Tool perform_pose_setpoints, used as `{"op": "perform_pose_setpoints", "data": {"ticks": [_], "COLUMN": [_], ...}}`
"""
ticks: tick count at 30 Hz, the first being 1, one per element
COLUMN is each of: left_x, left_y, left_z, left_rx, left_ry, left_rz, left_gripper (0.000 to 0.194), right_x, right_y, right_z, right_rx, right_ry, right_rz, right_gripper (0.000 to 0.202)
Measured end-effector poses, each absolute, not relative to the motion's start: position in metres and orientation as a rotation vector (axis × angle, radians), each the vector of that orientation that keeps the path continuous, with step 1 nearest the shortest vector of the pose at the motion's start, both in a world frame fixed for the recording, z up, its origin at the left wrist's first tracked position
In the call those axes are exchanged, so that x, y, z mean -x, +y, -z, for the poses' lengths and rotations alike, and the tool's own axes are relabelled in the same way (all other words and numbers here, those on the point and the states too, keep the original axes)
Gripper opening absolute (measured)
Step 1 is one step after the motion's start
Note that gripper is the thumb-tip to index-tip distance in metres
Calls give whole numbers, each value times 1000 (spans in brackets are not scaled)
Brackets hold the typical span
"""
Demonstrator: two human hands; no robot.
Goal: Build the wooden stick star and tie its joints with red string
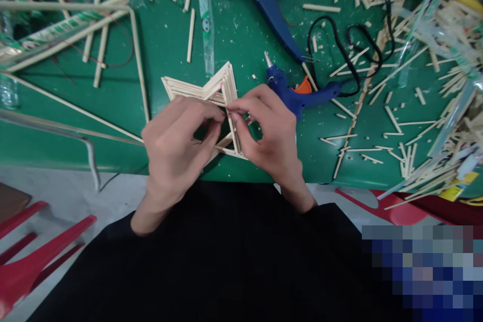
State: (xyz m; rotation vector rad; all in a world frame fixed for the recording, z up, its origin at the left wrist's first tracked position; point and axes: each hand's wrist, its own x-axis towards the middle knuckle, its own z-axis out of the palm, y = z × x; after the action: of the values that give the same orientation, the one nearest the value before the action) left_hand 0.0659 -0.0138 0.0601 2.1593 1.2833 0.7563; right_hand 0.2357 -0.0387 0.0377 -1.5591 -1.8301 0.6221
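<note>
One black top is seen nearest, and beyond its cuffs a star of pale wooden sticks is worked at the near edge of a green table. The left hand is curled, its thumb and forefinger pinched together; the right hand is closed to a similar pinch just beside it, and between them what appears to be a thin strand is held, its ends too small to make out. The strand could be lost from the fingertips because it is so fine, a joint of the star could be sprung by too hard a tug, and, if the tool is hot, the right knuckles could be burned by the glue gun lying close by. Counted outward: one star, one orange-triggered glue gun, one larger stick frame cut off at left, at least three printed wrappers and, farther off, one larger blue tool. Loose sticks, heaped at right, are too many to be counted.
</note>
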Motion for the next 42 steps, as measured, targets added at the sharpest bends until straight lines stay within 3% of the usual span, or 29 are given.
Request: {"op": "perform_pose_setpoints", "data": {"ticks": [22,33,42], "left_x": [-69,-65,-65], "left_y": [-11,-7,-9], "left_z": [-52,-43,-48], "left_rx": [-2146,-2412,-2391], "left_ry": [1333,1222,1266], "left_rz": [-848,-923,-736], "left_gripper": [8,18,17], "right_x": [-233,-232,-235], "right_y": [-39,-38,-40], "right_z": [-31,-31,-31], "right_rx": [1506,1467,1534], "right_ry": [-1846,-1811,-1789], "right_rz": [-486,-460,-580], "right_gripper": [16,14,15]}}
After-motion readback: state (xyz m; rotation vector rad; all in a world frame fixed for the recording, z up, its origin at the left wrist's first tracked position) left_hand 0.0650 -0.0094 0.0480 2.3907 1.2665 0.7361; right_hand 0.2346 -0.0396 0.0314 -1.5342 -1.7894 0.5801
